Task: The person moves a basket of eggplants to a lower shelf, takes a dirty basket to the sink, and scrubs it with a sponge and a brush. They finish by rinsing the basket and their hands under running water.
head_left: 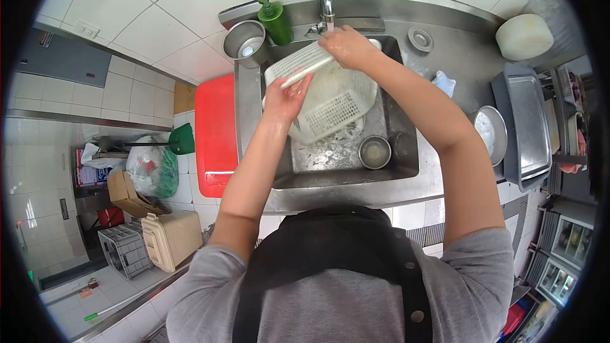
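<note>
A white perforated plastic basket [332,113] is tilted on its side over the steel sink [406,174]. My left hand [290,96] grips its near rim at the left, thumb and fingers around the edge. At its upper edge, right under the running faucet [326,9], my right hand [346,46] has its fingers bent against the rim; its fingertips are partly hidden. A small round metal bowl [375,152] lies on the sink floor, right of the basket's lower end.
Left of the faucet stand a green pump bottle [275,20] and a metal pot [246,43]. A red lid [216,136] borders the sink's left side. To the right are a small metal dish [420,39], a white tub [525,37], a metal bowl [489,133] and a grey tray [524,127].
</note>
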Available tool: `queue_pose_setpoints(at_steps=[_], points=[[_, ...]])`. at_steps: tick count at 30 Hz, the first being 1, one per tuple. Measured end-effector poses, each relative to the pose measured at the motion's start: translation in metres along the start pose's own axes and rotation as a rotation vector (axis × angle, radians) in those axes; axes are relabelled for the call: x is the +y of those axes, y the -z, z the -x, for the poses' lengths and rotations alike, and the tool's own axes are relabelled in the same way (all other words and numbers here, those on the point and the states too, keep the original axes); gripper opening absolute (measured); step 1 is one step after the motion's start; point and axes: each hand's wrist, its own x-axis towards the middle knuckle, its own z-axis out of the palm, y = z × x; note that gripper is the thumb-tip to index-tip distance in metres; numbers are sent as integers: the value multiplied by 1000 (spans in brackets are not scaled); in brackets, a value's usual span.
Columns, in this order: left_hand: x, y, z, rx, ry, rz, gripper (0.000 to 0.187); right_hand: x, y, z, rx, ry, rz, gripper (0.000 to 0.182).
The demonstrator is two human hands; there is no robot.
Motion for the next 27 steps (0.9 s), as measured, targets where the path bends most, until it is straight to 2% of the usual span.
queue_pose_setpoints(at_steps=[1,3,4,6,7,9,10,11,13,14,16,17,19,20,21,23,24,26,27], points=[[-8,-14,-8,-2,4,5,43,1,4,10,-5,-1,4,19],[-21,-45,-14,-66,125,-214,45,9,8,32,33,32,-256,16],[-23,-55,-11,-68,129,-208,45,17,8,47,142,46,-305,13],[-18,-71,-6,-440,330,-588,49,26,16,83,215,-37,-431,12],[-12,-73,-4,-447,328,-588,49,27,23,103,272,-77,-451,12],[10,-70,2,-522,404,-1579,74,22,29,147,373,-195,-499,14],[20,-62,-10,-447,464,-1907,85,16,26,166,420,-281,-527,14],[18,-56,-21,-452,464,-1902,85,7,24,180,415,-282,-522,14],[12,-37,-41,-368,-192,-2297,85,-15,16,200,570,-471,-567,9],[2,-12,-80,-301,-586,-2163,73,-24,11,205,560,-464,-573,9],[-19,-36,-85,-529,-1254,-2235,62,-38,3,212,681,-521,-571,8],[-23,-44,-83,-517,-1251,-2234,62,-42,5,216,674,-515,-575,8],[-29,-60,-80,-780,-790,-1916,58,-43,17,224,727,-543,-498,9],[-34,-62,-76,-834,-983,-1893,53,-43,27,231,721,-526,-435,12],[-34,-61,-77,-828,-985,-1888,53,-42,36,238,717,-521,-434,12],[-30,-54,-81,-683,-762,-2092,56,-38,49,253,706,-482,-209,15],[-26,-43,-91,-678,-767,-2085,56,-38,52,260,737,-520,-237,11],[-19,-14,-125,-664,-928,-1938,64,-41,61,268,754,-651,-371,19],[-21,-11,-132,-656,-933,-1928,64,-43,62,272,767,-725,-452,24]])
